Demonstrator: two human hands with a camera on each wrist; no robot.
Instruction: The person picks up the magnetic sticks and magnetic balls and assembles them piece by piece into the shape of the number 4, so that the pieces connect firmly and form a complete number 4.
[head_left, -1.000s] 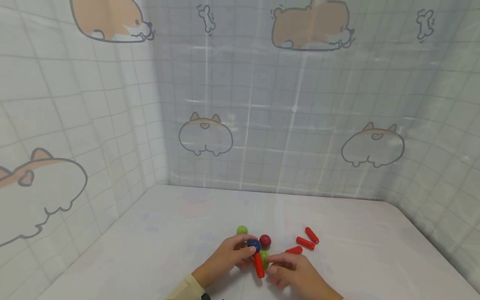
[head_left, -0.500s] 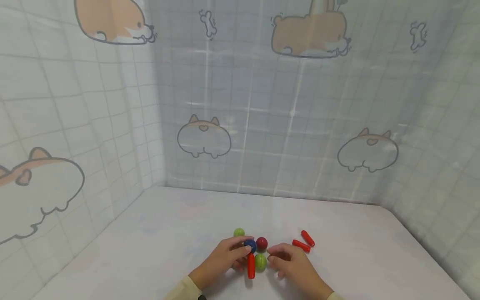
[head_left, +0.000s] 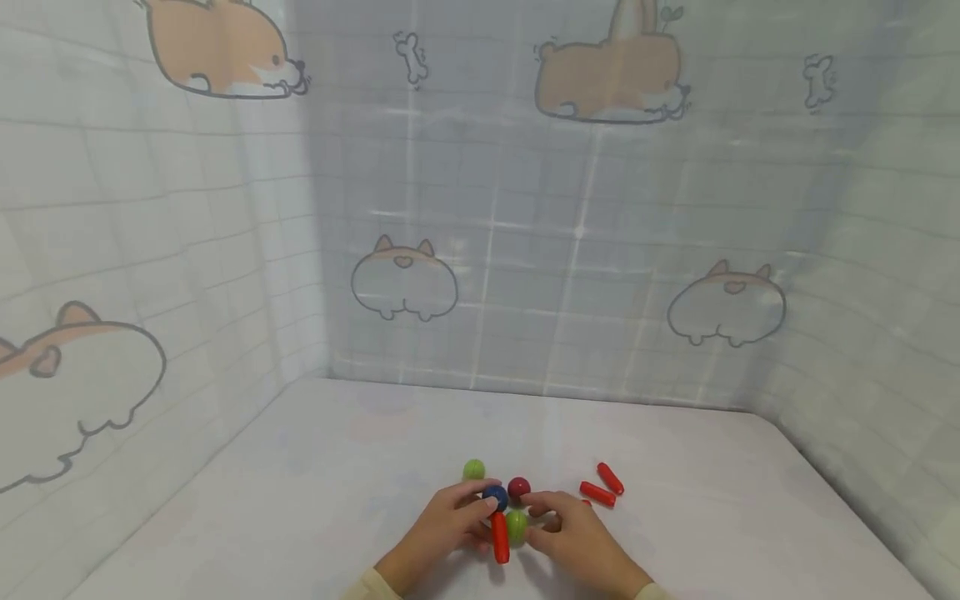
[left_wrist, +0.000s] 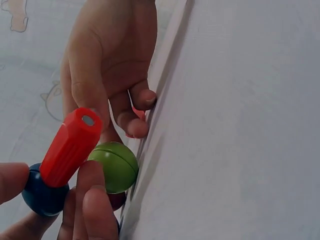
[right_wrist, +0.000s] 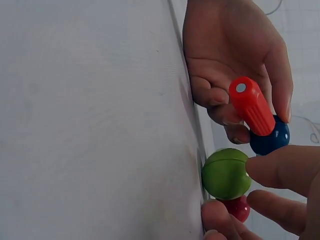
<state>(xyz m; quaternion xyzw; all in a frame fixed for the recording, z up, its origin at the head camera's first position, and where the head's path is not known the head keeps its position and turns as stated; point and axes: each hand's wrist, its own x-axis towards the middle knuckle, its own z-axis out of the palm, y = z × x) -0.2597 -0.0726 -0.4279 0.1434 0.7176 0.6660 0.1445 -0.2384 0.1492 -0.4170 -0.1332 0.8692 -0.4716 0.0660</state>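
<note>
Between thumb and forefinger, my left hand pinches a blue ball. A red toy rod sticks out from that ball towards me, a grey disc showing in its free end. Just right of the rod, a green ball with a groove lies on the table. My right hand is beside this green ball, its fingers loosely bent; the thumb tip is right at the ball's edge and the forefinger reaches past it. A dark red ball lies just beyond, near the right forefinger.
Another green ball lies behind my left hand. To the right are two loose red rods, and a bit of a third shows behind my right hand. The white table is enclosed by patterned curtains.
My right hand has shifted left, closer to the green ball. The left hand still holds the blue ball with its rod, which points more straight towards me than a second ago.
</note>
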